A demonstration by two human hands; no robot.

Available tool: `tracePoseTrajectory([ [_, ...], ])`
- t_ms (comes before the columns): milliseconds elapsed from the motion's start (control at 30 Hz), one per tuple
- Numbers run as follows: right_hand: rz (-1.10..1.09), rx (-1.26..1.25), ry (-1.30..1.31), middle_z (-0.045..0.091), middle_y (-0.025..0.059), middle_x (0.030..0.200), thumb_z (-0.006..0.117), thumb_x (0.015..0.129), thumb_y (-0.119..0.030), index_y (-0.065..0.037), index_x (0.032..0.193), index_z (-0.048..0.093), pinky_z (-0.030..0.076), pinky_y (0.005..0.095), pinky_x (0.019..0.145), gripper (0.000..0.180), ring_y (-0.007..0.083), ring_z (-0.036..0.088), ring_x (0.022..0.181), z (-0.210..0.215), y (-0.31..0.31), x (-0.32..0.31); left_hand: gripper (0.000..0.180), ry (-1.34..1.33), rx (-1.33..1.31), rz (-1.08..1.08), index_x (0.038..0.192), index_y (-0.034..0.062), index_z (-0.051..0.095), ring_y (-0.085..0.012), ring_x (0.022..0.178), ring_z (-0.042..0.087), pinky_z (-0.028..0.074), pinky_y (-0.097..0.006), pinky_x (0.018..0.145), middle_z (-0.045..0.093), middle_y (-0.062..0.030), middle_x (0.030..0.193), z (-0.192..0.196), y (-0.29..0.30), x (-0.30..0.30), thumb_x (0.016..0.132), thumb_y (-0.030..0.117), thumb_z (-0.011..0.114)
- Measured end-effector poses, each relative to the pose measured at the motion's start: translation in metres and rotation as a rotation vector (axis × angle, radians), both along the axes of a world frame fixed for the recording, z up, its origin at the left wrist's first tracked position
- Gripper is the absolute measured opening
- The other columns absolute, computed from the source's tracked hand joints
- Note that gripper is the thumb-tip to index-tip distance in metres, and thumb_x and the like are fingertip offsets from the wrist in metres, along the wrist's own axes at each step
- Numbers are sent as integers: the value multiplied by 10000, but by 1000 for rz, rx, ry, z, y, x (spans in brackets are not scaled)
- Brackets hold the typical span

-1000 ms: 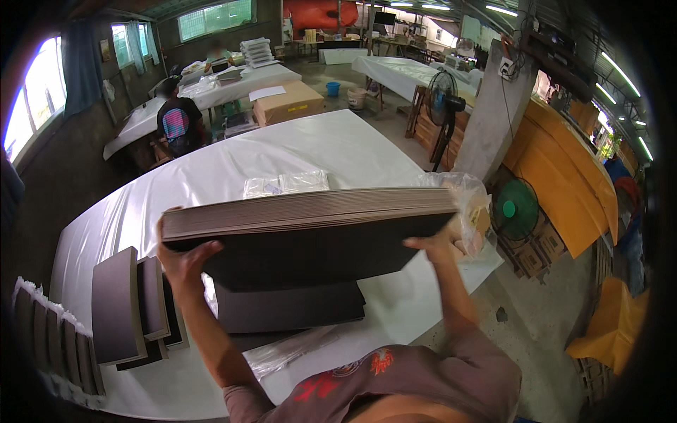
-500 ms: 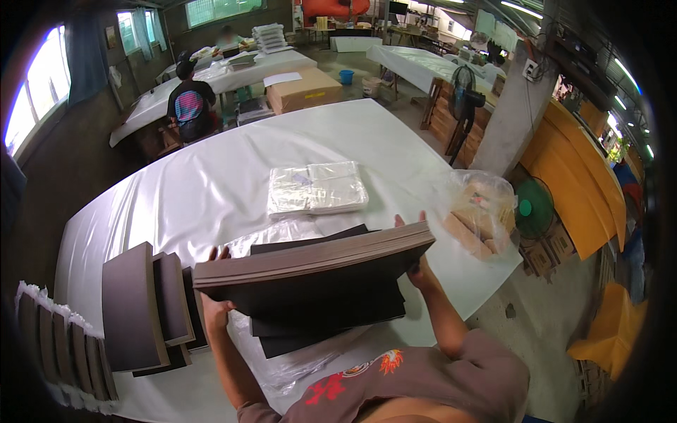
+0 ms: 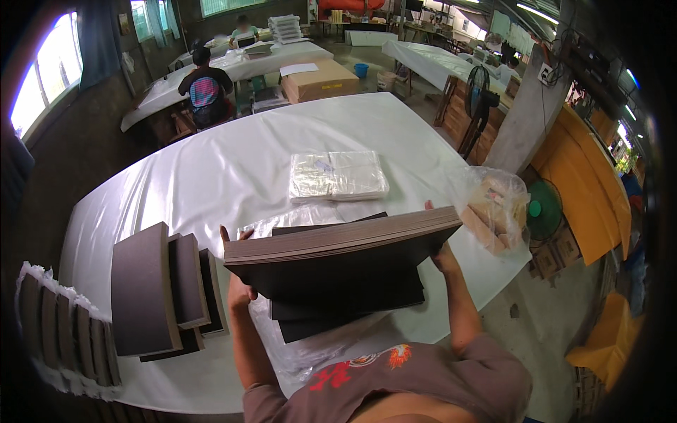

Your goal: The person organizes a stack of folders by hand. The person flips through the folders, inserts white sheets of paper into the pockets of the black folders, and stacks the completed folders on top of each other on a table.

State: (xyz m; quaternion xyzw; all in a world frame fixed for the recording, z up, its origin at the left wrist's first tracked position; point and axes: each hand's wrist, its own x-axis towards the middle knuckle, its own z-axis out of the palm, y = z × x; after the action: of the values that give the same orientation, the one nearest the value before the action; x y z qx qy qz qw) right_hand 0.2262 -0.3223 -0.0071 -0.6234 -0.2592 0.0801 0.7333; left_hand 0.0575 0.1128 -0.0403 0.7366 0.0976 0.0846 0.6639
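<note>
Both hands hold a thick stack of black sheets with grey-brown edges, tilted above the table. My left hand grips its left end, thumb below and fingertips showing over the far side. At the right end my right hand is closed round the stack, partly hidden behind it. Underneath, more black sheets lie fanned at uneven angles on crumpled clear plastic. To the left, several black sheet stacks lean in an overlapping row.
Plastic-wrapped bundles stand at the table's left edge. A pack of clear plastic bags lies beyond the stack on the white-covered table. A bagged carton, green fan and pillar are right. A person sits behind.
The view has shifted a little, so the scene sits further right and higher. Both hands keep hold of the stack, with little visible movement over the table.
</note>
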Motion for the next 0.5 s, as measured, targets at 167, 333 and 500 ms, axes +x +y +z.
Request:
tracePoseTrajectory([
  [167, -45, 20, -50, 147, 173, 1495, 678, 442, -752, -149, 1441, -152, 182, 443, 1111, 1433, 264, 160, 1383, 10, -8, -16, 1344, -488, -37, -132, 1448, 25, 48, -265, 1171, 457, 335, -393, 1018, 419, -181, 1344, -7, -20, 17, 504, 766, 654],
  [333, -138, 4, -15, 400, 185, 1363, 730, 449, -689, -83, 1452, -10, 295, 431, 1070, 1386, 279, 366, 1288, -19, 3, -12, 1196, -477, -329, 123, 1413, 70, 200, -257, 1033, 560, 455, -370, 908, 564, -133, 1155, -59, -31, 1, 468, 337, 881],
  [500, -325, -257, 51, 483, 141, 1269, 836, 542, -348, 3, 1370, 268, 400, 388, 988, 1064, 263, 492, 1150, -66, -10, 7, 708, -178, -84, 328, 1115, -5, 553, -209, 937, 597, 487, -368, 849, 626, -116, 1028, -95, -21, -19, 485, 116, 853],
])
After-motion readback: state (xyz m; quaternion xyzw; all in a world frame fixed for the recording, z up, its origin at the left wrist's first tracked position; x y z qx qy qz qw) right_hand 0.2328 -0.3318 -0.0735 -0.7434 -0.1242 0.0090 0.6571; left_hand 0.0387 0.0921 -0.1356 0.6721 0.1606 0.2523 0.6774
